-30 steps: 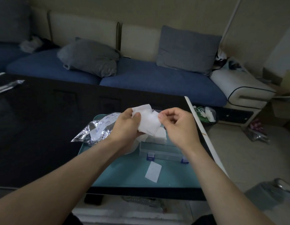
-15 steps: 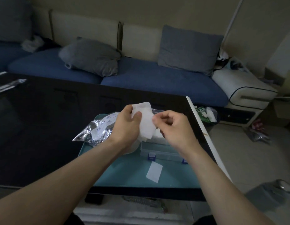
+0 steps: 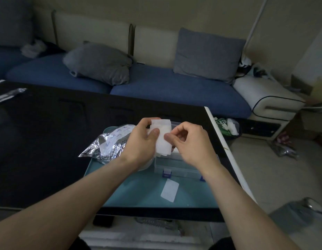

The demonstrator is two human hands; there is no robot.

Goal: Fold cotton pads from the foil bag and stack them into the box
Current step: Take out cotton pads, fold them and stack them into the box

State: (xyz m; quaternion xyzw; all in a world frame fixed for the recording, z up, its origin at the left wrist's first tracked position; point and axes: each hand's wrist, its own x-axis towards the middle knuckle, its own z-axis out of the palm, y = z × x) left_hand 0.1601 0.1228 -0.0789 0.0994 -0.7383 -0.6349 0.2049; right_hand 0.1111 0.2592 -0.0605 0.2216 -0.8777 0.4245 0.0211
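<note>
Cotton pad (image 3: 162,139) pinched by both hands above box (image 3: 176,166).

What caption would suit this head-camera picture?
Both hands, left and right, pinch a white cotton pad above a clear box.

Both forearms (image 3: 95,188) bare; no sleeves, rings or watch.

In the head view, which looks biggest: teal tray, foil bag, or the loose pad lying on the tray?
1. teal tray
2. foil bag, partly hidden by the left hand
3. loose pad
</note>
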